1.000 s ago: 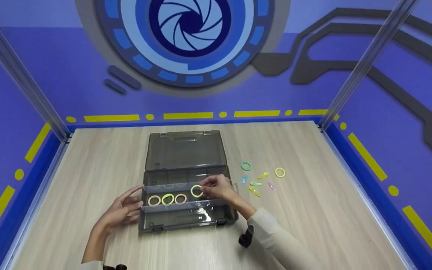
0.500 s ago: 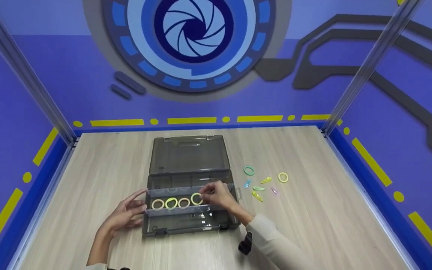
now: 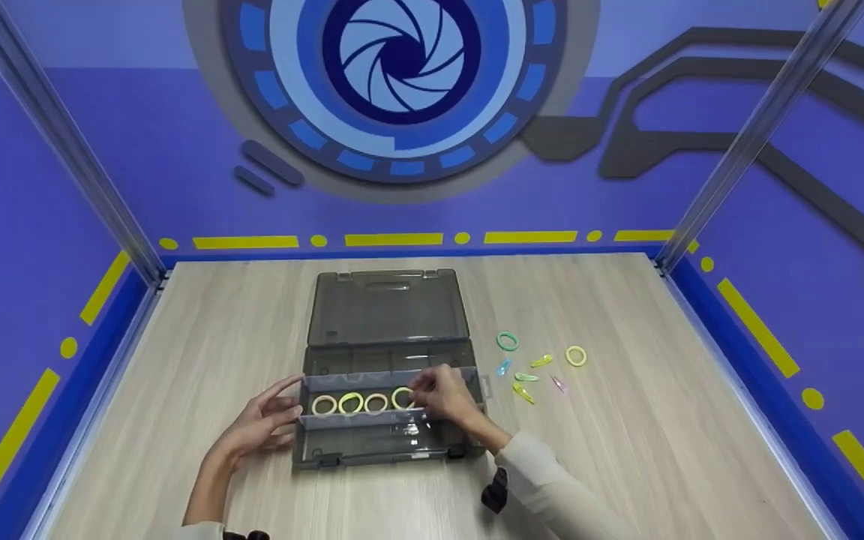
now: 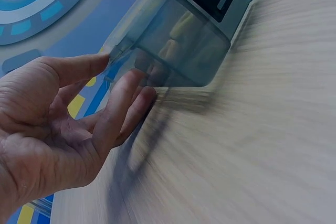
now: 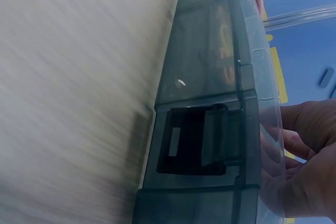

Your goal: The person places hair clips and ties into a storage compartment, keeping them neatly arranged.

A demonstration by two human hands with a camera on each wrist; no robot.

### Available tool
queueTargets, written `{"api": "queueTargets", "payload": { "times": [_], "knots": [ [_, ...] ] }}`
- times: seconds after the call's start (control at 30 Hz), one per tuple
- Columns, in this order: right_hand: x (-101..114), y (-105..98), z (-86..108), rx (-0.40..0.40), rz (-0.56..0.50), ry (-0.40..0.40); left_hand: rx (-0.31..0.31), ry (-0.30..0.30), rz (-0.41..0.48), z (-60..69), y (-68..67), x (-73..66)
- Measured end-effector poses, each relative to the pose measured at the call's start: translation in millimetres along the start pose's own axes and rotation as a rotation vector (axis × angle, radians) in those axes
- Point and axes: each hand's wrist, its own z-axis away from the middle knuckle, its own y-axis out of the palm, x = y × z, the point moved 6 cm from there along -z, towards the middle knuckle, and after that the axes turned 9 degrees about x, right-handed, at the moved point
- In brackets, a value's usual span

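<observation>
A smoky translucent case (image 3: 357, 442) lies with its lid (image 3: 388, 311) folded back. Across it sits a clear tray (image 3: 338, 422) holding a row of hair ties: a peach one (image 3: 314, 406), a yellow-green one (image 3: 341, 405) and a pinkish one (image 3: 367, 405). At the row's right end, my right hand (image 3: 443, 394) pinches a pale yellow hair tie (image 3: 396, 398) inside the tray. My left hand (image 3: 256, 426) touches the left end of the tray and case with extended fingers, as the left wrist view shows. The right fingertips are partly hidden behind the tray wall in the right wrist view.
Right of the case, a green hair tie (image 3: 507, 341) and a yellow one (image 3: 576, 356) lie on the wooden table (image 3: 627, 450). Several small snap clips, including a blue one (image 3: 504, 367) and a pink one (image 3: 559, 384), lie between them. Blue panels (image 3: 177, 150) enclose the table.
The right hand has lowered the pale yellow hair tie and brought it leftward, close to the pinkish one. The left hand stays at the case's left end. The head view has shifted slightly.
</observation>
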Motion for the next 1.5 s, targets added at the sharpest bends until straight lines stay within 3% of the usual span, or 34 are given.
{"api": "queueTargets", "payload": {
  "times": [0.3,0.73,0.83,1.03,1.33,1.5],
  "knots": [
    [2,3,-2.3,-0.015,0.086,-0.013,-0.008,-0.024,0.009,2.8,0.6,1.0],
    [8,-5,0.6,0.039,0.052,-0.059,0.008,-0.025,0.022,5.1,-4.0,-2.0],
    [10,-17,3.8,0.02,0.043,-0.089,0.015,-0.019,0.023,4.9,-3.1,-2.2],
    [1,-49,12.0,0.007,-0.071,-0.049,0.029,-0.009,0.023,4.1,-0.6,-1.7],
    [-38,-103,28.5,-0.104,-0.146,0.032,0.033,-0.004,0.028,2.2,0.4,-1.5],
    [-66,-130,36.7,-0.181,-0.147,0.123,0.03,-0.009,0.027,2.9,1.0,-1.9]
  ]
}}
